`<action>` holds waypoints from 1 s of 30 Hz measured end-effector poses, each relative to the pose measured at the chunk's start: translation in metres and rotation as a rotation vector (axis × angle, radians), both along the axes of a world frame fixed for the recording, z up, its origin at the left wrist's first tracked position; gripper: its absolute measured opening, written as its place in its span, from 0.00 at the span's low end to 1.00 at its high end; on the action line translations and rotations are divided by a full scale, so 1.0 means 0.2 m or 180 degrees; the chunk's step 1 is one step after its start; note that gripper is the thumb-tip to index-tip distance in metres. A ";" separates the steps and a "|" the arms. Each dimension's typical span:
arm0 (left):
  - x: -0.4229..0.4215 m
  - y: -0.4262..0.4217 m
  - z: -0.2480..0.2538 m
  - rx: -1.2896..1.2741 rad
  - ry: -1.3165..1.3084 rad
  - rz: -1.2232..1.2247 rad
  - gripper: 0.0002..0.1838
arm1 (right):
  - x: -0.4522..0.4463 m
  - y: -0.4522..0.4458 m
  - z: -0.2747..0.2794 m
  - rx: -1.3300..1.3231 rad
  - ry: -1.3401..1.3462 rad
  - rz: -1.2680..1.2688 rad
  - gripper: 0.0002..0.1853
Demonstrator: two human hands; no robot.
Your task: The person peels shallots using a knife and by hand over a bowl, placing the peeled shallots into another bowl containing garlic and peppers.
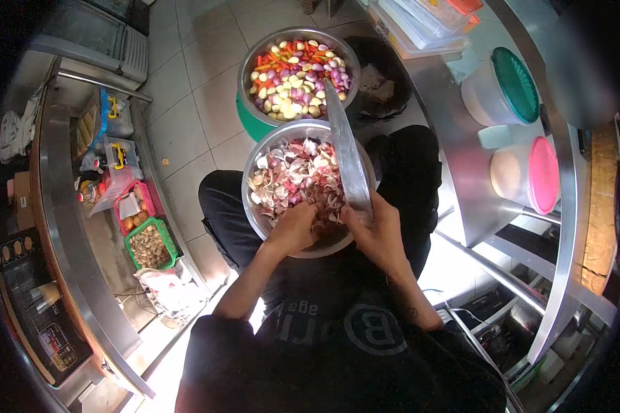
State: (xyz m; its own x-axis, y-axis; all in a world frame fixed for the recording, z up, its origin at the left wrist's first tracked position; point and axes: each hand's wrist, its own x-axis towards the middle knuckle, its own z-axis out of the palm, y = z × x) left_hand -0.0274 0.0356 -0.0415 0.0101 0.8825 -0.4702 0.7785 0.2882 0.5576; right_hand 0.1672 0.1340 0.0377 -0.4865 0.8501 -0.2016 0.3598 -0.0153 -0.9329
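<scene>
A metal bowl (252, 219) rests at my lap, heaped with papery shallot and garlic skins (300, 172). My right hand (379, 237) is closed around the lower end of a large knife (348, 151), whose broad blade points up and away over the bowl's right side. Down among the skins, my left hand (293, 230) is closed with its fingers curled; what they hold is hidden. Just beyond, a second metal bowl (244, 65) contains peeled shallots, garlic cloves and red chillies (293, 76).
Under the far bowl shows something green (248, 120), with a dark basin (393, 103) beside it. Left shelves hold a green basket (172, 241) and a pink basket (148, 199). Lidded tubs, one green-topped (515, 86) and one pink-topped (544, 175), stand on the right-hand metal shelf (455, 165).
</scene>
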 end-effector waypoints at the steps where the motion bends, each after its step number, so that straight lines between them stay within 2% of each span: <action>1: -0.01 -0.01 -0.06 0.0064 -0.0219 0.0085 0.24 | 0.00 0.00 -0.01 -0.0050 0.0048 -0.0002 0.16; 3: -0.01 -0.02 -0.09 0.0141 -0.0441 0.0147 0.22 | 0.01 0.00 -0.01 0.0024 0.0051 -0.0002 0.16; 6: -0.04 -0.03 -0.05 0.0392 -0.0068 0.0464 0.19 | 0.02 0.00 -0.01 0.0055 -0.0003 -0.0004 0.17; 8: -0.08 -0.02 -0.02 -0.0070 -0.1930 0.1394 0.18 | 0.03 0.00 -0.02 0.0029 -0.0058 -0.0001 0.17; 9: -0.08 -0.01 0.01 -0.0071 -0.1928 0.1391 0.18 | 0.03 0.00 -0.03 -0.0012 -0.0114 -0.0002 0.18; 11: -0.07 0.00 0.08 -0.0070 -0.2964 0.2274 0.15 | 0.02 0.00 -0.03 -0.0051 -0.0162 0.0008 0.19; 12: -0.06 0.01 0.11 -0.0065 -0.2962 0.2281 0.15 | 0.01 0.00 -0.02 -0.0008 -0.0113 0.0036 0.19; 14: -0.04 0.01 0.16 -0.0010 -0.3504 0.2696 0.15 | 0.00 0.00 -0.01 0.0041 -0.0066 0.0065 0.20; 17: -0.01 0.00 0.18 0.0081 -0.3748 0.3090 0.15 | -0.02 -0.01 0.00 0.0229 0.0003 0.0232 0.19; 20: 0.05 -0.02 0.19 -0.0068 -0.4117 0.3496 0.15 | -0.04 -0.02 0.01 0.0146 0.0172 0.0437 0.25; 23: 0.10 -0.03 0.23 0.0029 -0.3955 0.3390 0.15 | -0.06 -0.04 -0.03 0.0395 0.0187 0.0446 0.24; 27: 0.11 -0.04 0.21 0.0154 -0.4136 0.3295 0.17 | -0.06 -0.04 -0.03 0.0519 0.0103 0.0304 0.19; 30: 0.09 -0.05 0.24 -0.0067 -0.3799 0.3231 0.18 | -0.05 -0.03 0.00 0.0402 0.0044 0.0240 0.16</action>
